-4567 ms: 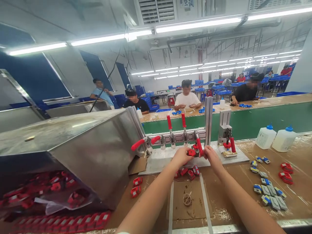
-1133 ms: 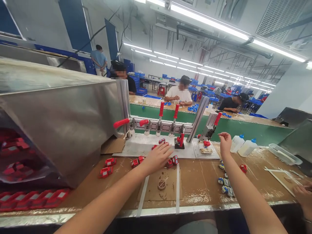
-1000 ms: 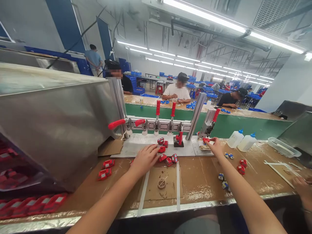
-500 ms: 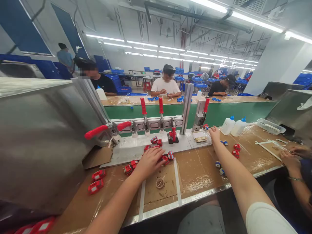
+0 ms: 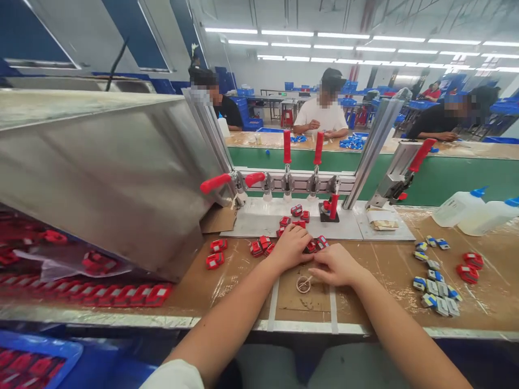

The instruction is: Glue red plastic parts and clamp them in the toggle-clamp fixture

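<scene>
My left hand (image 5: 291, 246) is curled over a group of red plastic parts (image 5: 323, 242) at the front of the white base plate. Its fingers and thumb close round one red part (image 5: 310, 247), mostly covered by the hand. My right hand (image 5: 334, 265) is close against the left, fingers bent and thumb side toward a small round cup (image 5: 303, 284) with a thin stick in it. What the right fingers hold, if anything, is hidden. Behind the hands stands a clamp fixture (image 5: 300, 178) with red-handled toggle clamps.
A metal chute (image 5: 121, 178) borders the left side, with rows of red parts (image 5: 117, 294) below. Blue-and-white parts (image 5: 436, 286) and two red parts (image 5: 470, 267) lie to the right, near white bottles (image 5: 458, 208). A second clamp (image 5: 399, 175) stands behind; co-workers sit opposite.
My right hand has come from the right-hand clamp to beside my left hand. My left fingers have curled in over the red parts. The view has turned toward the right-hand clamp's left side.
</scene>
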The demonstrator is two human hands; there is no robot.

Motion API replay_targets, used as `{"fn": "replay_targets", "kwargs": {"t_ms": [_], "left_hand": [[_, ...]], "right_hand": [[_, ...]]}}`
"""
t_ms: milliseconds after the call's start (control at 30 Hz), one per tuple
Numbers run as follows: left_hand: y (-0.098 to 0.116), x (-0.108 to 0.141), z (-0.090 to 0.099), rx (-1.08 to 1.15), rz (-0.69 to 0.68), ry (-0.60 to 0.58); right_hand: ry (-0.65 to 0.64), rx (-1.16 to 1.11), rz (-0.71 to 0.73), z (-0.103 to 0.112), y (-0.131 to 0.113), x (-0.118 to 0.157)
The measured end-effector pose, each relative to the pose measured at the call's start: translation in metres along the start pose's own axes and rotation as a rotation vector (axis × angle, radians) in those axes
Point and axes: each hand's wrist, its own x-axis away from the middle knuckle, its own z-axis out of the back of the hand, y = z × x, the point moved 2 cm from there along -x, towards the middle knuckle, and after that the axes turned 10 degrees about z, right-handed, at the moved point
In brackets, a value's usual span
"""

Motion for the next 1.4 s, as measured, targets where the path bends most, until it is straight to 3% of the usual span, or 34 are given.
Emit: {"fn": "replay_targets", "kwargs": {"t_ms": [100, 300, 500, 633, 767, 900, 1100, 1233, 1400], "left_hand": [[-0.011, 0.001, 0.004, 0.229, -0.005, 0.065], [-0.011, 0.002, 0.003, 0.591, 0.041, 0.185], [0.003, 0.007, 0.002, 0.449, -0.002, 0.085], [0.001, 0.008, 0.004, 0.301, -0.014, 0.01], [-0.001, 0.008, 0.009, 0.318, 0.008, -0.04], [0.0, 0.009, 0.014, 0.384, 0.016, -0.082], [0.0, 0.01, 0.016, 0.409, 0.045, -0.131], [0.0, 0.01, 0.017, 0.416, 0.052, -0.137], [0.001, 0.01, 0.016, 0.414, 0.039, -0.124]], "right_hand": [[-0.12, 0.04, 0.026, -0.008, -0.007, -0.002], [-0.126, 0.029, 0.168, -0.015, -0.01, -0.004], [-0.073, 0.064, 0.274, -0.018, -0.014, -0.005], [-0.065, 0.013, 0.241, -0.019, -0.015, -0.004], [-0.069, -0.181, 0.179, -0.019, -0.017, -0.005], [0.101, -0.336, 0.108, -0.013, -0.013, -0.002], [0.682, -0.22, -0.28, 0.001, 0.013, 0.012], [0.724, -0.169, -0.385, 0.0, 0.021, 0.011], [0.691, -0.164, -0.385, 0.001, 0.021, 0.005]]}}
